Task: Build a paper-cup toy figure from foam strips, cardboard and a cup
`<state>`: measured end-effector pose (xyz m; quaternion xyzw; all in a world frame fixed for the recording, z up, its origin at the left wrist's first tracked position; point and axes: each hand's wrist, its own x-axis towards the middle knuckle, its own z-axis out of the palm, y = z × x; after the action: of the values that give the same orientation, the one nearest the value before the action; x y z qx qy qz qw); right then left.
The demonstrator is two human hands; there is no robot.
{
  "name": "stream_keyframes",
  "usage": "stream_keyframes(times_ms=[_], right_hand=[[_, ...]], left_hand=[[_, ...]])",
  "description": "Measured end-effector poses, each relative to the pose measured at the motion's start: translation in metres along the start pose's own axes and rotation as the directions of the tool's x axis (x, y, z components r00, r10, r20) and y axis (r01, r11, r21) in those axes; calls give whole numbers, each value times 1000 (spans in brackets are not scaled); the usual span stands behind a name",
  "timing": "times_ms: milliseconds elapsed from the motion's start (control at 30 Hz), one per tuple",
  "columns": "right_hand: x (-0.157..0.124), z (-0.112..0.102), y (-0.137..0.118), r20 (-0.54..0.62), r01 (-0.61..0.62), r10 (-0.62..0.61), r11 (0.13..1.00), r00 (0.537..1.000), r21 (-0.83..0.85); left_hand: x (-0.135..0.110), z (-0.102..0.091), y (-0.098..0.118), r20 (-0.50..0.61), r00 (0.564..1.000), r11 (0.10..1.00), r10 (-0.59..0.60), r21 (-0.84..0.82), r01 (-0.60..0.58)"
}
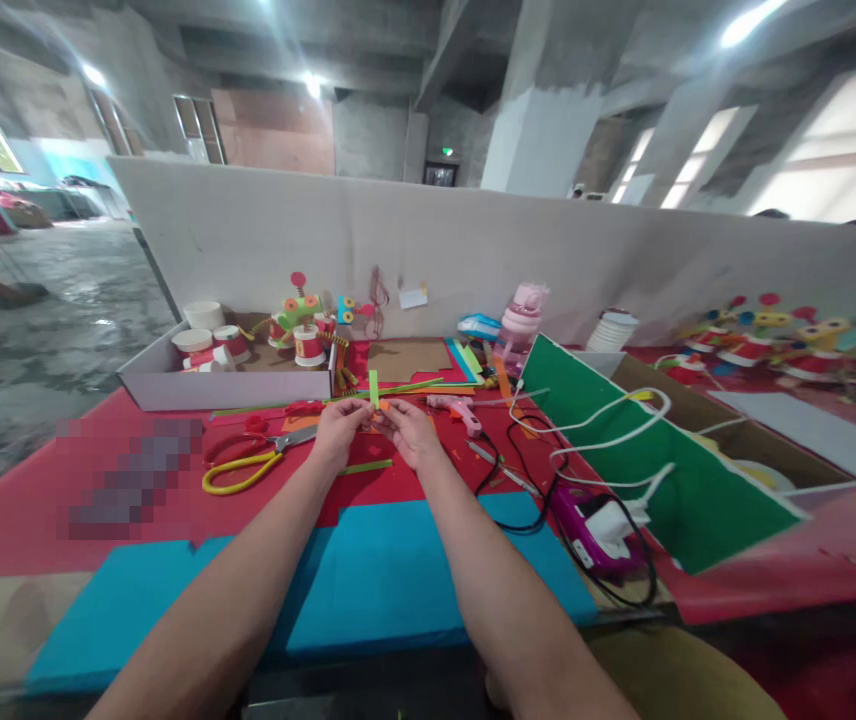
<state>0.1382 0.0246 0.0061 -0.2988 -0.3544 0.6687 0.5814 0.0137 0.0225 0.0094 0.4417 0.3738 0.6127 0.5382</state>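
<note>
Above the red table [15, 515], my left hand [338, 428] and right hand [414, 432] pinch shut on a green paper strip [373, 388], held upright so fingertips grip its lower end; scissors [248, 466] lie just left.

Scissors [255, 462] left of left hand [338, 432]; glue gun [458, 408] right of right hand [411, 432]; strip [373, 388] between; box [225, 388] behind scissors.

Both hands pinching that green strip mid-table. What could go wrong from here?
1. The green strip is thin and pinched between the left hand and the right hand; an uneven pull may crease or tear it.
2. The glue gun lies just beside the right hand; if it is hot, a stray reach could burn.
3. The black cable loops near the right forearm and could snag.
</note>
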Motion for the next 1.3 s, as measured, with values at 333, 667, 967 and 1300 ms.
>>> stream_keyframes(times_ms=[333, 667, 967, 1300], right_hand=[[-3, 1, -1, 10, 4, -4, 1000, 1000, -30], [0, -1, 2, -35, 43, -47, 993, 998, -106], [6, 0, 3, -142, 179, -215, 956, 966, -231], [-1, 4, -1, -48, 65, -75, 981, 996, -183]], left_hand=[[-2, 2, 2, -38, 998, 998, 45, 50, -43], [0, 0, -2, -53, 997, 996, 52, 77, -47], [-3, 4, -2, 35, 999, 996, 41, 71, -44], [0, 0, 0, -35, 995, 992, 93, 92, -90]])
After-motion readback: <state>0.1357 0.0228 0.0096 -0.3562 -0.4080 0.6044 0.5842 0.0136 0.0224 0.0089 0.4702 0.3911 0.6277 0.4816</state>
